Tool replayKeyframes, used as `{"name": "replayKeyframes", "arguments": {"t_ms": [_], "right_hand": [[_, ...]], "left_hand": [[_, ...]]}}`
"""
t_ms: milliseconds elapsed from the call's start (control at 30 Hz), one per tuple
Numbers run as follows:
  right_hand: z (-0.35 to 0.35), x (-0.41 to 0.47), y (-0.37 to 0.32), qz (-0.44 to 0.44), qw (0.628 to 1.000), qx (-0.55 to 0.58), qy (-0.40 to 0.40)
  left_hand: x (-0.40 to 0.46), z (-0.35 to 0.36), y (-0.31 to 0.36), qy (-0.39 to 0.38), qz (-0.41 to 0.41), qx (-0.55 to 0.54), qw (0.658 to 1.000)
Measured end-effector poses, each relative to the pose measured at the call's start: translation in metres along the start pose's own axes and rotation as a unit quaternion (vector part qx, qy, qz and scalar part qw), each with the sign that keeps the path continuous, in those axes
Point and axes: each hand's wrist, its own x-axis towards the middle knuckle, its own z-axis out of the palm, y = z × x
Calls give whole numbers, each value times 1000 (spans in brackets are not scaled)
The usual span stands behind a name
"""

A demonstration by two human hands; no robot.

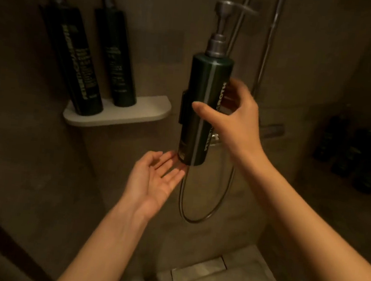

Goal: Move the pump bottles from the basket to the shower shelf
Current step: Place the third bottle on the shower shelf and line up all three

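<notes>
A tall dark green pump bottle (203, 101) with a grey pump head is upright in mid-air, to the right of the white shower shelf (142, 110). My right hand (232, 120) wraps around its middle, thumb in front and fingers behind. Palm up with fingers spread, my left hand (155, 178) has its fingertips touching the bottle's base. Two more dark pump bottles (74, 60) (117, 62) stand side by side on the shelf's left part.
A chrome shower rail (267, 46) and a looping hose (204, 211) hang behind the held bottle. Several dark bottles (357, 156) sit in a dim recess at the right. A floor drain (198, 272) lies below.
</notes>
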Motion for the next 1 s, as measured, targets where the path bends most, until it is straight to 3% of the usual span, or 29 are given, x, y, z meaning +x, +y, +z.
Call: {"name": "replayKeyframes", "arguments": {"t_ms": [167, 367, 633, 800, 1000], "right_hand": [[38, 61, -3, -27, 997, 54, -51], [65, 119, -4, -66, 992, 76, -79], [101, 159, 20, -77, 986, 104, -109], [116, 164, 41, -53, 983, 122, -125], [122, 162, 54, -58, 979, 131, -148]], "left_hand": [[25, 17, 37, -8, 146, 24, 989], [54, 46, 74, 11, 250, 202, 947], [105, 60, 87, 127, 379, 486, 778], [125, 52, 81, 199, 426, 538, 699], [141, 56, 72, 267, 473, 541, 642]]}}
